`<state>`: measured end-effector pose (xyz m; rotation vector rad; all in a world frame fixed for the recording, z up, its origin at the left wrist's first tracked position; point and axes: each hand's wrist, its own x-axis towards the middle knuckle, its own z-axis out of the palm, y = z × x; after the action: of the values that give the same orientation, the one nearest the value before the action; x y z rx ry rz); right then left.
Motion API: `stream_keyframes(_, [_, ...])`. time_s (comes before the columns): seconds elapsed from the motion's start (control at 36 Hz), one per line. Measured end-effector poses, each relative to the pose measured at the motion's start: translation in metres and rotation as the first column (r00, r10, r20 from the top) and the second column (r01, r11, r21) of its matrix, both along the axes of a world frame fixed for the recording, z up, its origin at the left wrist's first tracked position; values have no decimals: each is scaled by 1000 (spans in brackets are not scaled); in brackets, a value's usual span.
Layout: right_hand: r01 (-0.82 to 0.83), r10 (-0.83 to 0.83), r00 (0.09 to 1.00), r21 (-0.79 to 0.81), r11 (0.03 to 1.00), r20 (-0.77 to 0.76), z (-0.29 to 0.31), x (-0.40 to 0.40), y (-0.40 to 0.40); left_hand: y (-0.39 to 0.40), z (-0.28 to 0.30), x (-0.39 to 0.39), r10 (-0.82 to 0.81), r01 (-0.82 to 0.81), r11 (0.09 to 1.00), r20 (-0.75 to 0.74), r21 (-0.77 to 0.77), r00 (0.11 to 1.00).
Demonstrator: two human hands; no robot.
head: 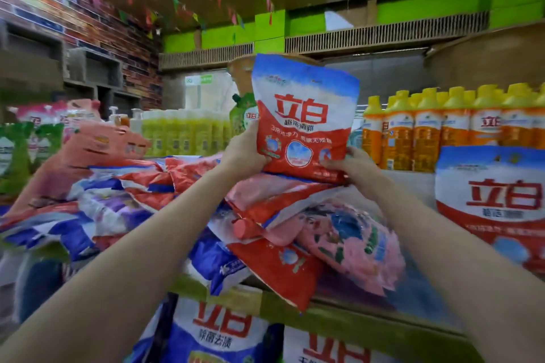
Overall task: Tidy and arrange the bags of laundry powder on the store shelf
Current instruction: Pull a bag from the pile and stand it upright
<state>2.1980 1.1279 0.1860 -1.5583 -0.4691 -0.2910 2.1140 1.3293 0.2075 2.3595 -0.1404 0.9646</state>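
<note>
From my remote seat: at left, the heaped pile of laundry powder bags [124, 191] sprawls over the green shelf edge [339, 318]. At center frame my left hand [244, 153] and right hand [351, 165] grip the bottom corners of a red-and-white laundry powder bag [303, 118], held upright above the pile with open air around it. At right stand orange detergent bottles [427, 130] behind another upright bag [495, 203].
</note>
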Motion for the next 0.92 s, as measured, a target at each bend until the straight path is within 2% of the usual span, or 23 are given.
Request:
stream_keyframes(0.08, [47,-46,999,12,999,-19,-4,-10,-36,-36,-3,0,-63,61,996,-21,-59,998])
stream_keyframes(0.17, [106,-108,993,-55,993,-53,-6,-28,-78,-73,-8,6,-121,113,985,-57,-131,991])
stream_keyframes(0.31, [270,-274,962,-176,947,0,-9,-52,-160,-149,-18,15,-207,195,976,-128,-102,970])
stream_keyframes(0.42, [415,-428,904,-281,865,18,-21,-75,-227,-216,-38,20,-311,292,950,-251,-111,917])
stream_keyframes(0.5, [523,-546,835,-405,750,69,-37,-81,-270,-261,-60,23,-396,366,918,-329,-152,857])
stream_keyframes(0.64, [555,-586,809,-391,734,48,-60,-89,-298,-303,-87,33,-335,338,939,-371,-60,866])
stream_keyframes(0.72, [576,-611,789,-422,700,64,-81,-82,-306,-308,-100,41,-269,281,959,-394,-27,879])
stream_keyframes(0.83, [619,-681,727,-505,601,81,-102,-65,-314,-310,-121,51,-181,198,980,-387,3,904])
stream_keyframes(0.92, [607,-675,732,-537,586,91,-97,-61,-313,-315,-128,57,-127,147,989,-370,27,920])
